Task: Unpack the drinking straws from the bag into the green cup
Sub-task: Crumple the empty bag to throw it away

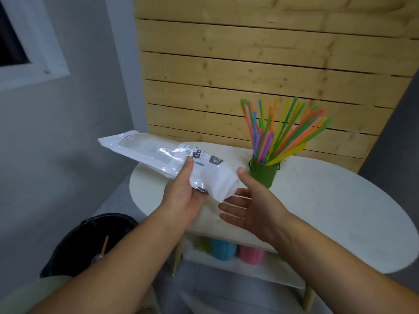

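Bag (158, 155): a long, flat pouch of white and see-through plastic. It has black characters and a little teal print near the gripped end, and a sealed strip at the far end. It looks slack and flat, and whether any straw is inside cannot be told.
Bag position: held in the air over the left end of the table (328, 200). It slants from the hands up and away to the left, its far end past the table's edge.
Left hand (181, 196): grips the bag's near end, thumb pressed on top and fingers curled underneath.
Right hand (251, 207): spread, with fingers straight and apart and the palm turned toward the left hand. It holds nothing. Its thumb is just beside the bag's near edge, but whether it touches cannot be told.
Drinking straws (283, 128): a thick bunch in green, orange, pink, blue, purple and yellow. They stand in the cup and fan out to the right.
Green cup (264, 173): a small green pail-shaped cup with small side rings at the rim. It stands upright on the white oval table, just beyond the right hand.
Lower shelf (226, 264): under the tabletop, holding a blue cup (223, 249) and a pink cup (251, 253).
Bin (86, 236): black-lined, on the floor left of the table, with an orange straw sticking up inside.
Backdrop: a wooden slat wall (249, 64) behind the table.
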